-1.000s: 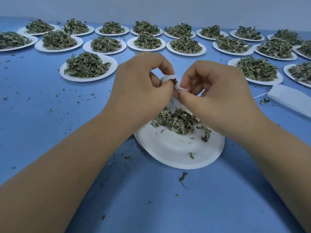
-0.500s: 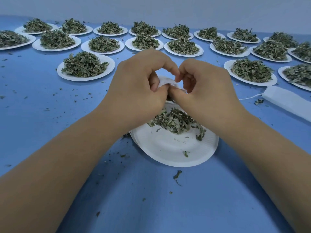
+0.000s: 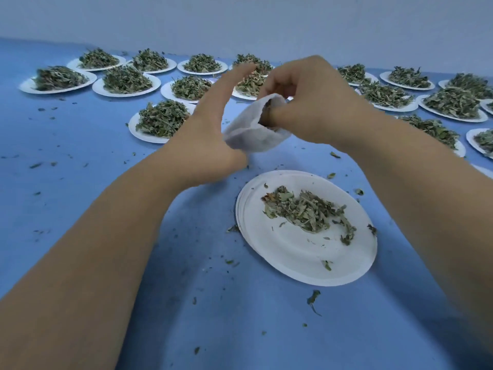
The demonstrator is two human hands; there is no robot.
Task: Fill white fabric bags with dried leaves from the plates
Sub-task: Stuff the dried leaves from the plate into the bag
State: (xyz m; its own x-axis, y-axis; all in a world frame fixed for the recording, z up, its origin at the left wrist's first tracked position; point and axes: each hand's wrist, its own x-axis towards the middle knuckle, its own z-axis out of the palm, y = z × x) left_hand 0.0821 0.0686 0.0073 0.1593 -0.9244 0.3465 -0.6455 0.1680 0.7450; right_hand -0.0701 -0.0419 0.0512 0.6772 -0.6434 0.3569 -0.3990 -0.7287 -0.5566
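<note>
A white fabric bag (image 3: 250,129) hangs in the air above the blue table, its mouth up and dark leaves showing inside. My right hand (image 3: 314,108) grips the bag's mouth, with fingertips tucked into the opening. My left hand (image 3: 210,134) is blurred, fingers straight, its palm against the bag's left side and bottom. Below the hands lies a white paper plate (image 3: 280,263) with a small loose pile of dried leaves (image 3: 304,212) on its far half.
Several white plates heaped with dried leaves fill the back of the blue table (image 3: 80,209), the nearest plate (image 3: 160,121) just left of my left hand. Leaf crumbs are scattered over the cloth. A pale wall rises behind.
Both hands rose off the near plate with the bag. My left hand let go of the bag's mouth and opened flat against its side; my right hand kept its grip.
</note>
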